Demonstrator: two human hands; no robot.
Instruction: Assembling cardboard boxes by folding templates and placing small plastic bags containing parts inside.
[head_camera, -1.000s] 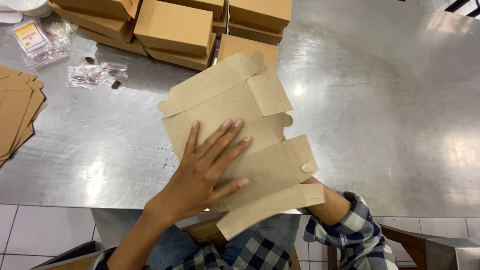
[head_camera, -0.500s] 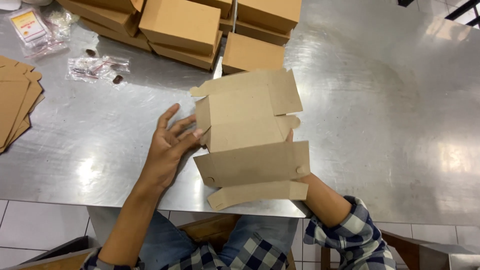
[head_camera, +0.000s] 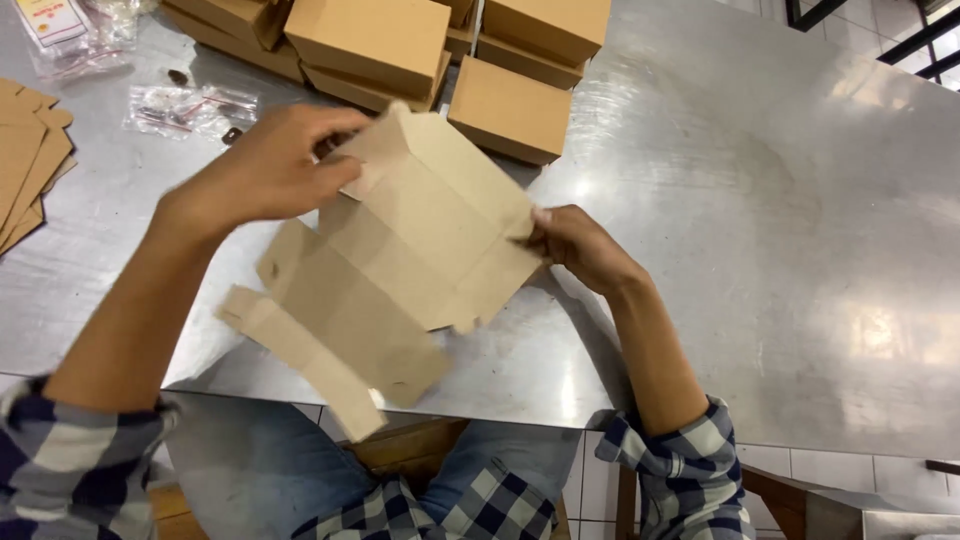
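Note:
A brown cardboard box blank (head_camera: 400, 250), partly folded, is held above the near edge of the steel table (head_camera: 780, 250). My left hand (head_camera: 265, 170) grips its upper left flap with fingers curled over the edge. My right hand (head_camera: 575, 245) pinches its right side. The lower flaps of the blank hang past the table's front edge toward my lap.
Several finished brown boxes (head_camera: 375, 40) are stacked at the back of the table. A pile of flat blanks (head_camera: 25, 160) lies at the left edge. Clear plastic bags with small dark parts (head_camera: 185, 105) sit near the boxes.
The blank was turned and tilted. My left hand moved from its left side up to its top flap. My right hand came out from under it and now holds its right edge.

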